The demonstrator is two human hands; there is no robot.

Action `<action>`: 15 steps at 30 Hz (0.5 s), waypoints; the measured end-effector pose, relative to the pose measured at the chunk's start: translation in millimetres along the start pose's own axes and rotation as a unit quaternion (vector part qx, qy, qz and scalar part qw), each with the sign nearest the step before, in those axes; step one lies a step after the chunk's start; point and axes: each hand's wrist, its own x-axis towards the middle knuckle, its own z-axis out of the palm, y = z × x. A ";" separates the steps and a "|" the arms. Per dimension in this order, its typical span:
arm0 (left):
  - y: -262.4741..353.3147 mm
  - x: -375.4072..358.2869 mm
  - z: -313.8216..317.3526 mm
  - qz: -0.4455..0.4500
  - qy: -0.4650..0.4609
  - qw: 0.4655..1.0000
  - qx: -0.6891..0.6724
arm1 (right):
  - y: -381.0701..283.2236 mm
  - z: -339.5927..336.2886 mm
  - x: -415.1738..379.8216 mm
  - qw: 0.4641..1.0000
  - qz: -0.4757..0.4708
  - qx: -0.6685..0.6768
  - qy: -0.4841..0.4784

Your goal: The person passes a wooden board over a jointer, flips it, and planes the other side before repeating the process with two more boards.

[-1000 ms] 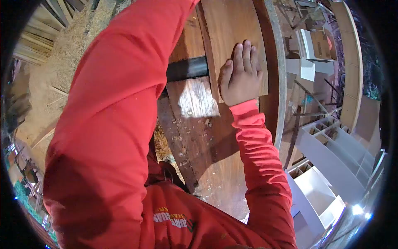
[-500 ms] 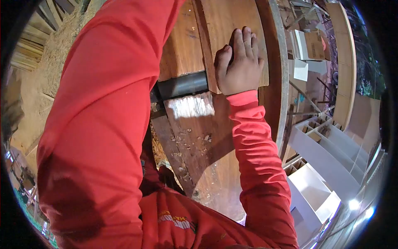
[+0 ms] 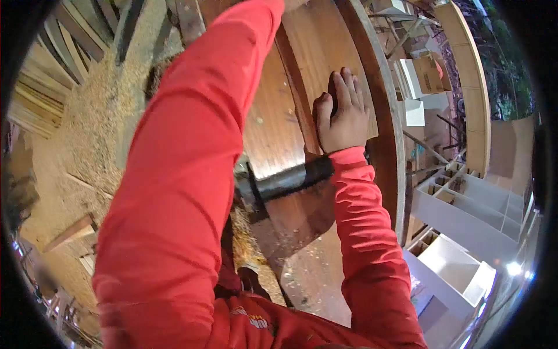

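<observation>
My right hand (image 3: 344, 116) lies flat on a brown wooden board (image 3: 325, 49), fingers stretched forward and thumb apart. The board rests on a wooden machine bed (image 3: 270, 128), against a raised wooden fence (image 3: 381, 110) on the right. Just behind the board's near end, a dark roller-like bar (image 3: 296, 177) crosses a gap in the bed. My left arm reaches far forward; only a sliver of my left hand (image 3: 295, 4) shows at the top edge, its fingers out of sight.
Wood shavings and sawdust (image 3: 104, 131) cover the floor at left, near stacked timber strips (image 3: 38, 104). White compartmented cabinets (image 3: 471, 215) stand at right, with a cardboard box (image 3: 431, 74) beyond. A long pale panel (image 3: 468, 87) leans farther right.
The board and my right hand have moved forward past the dark bar. A bit of my left hand now shows at the top. The whole view has shifted.
</observation>
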 end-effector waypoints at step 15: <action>-157.3 -323.7 -105.4 -0.402 -0.195 0.543 -0.711 | -310.9 22.3 -54.1 0.876 -0.001 0.426 -0.227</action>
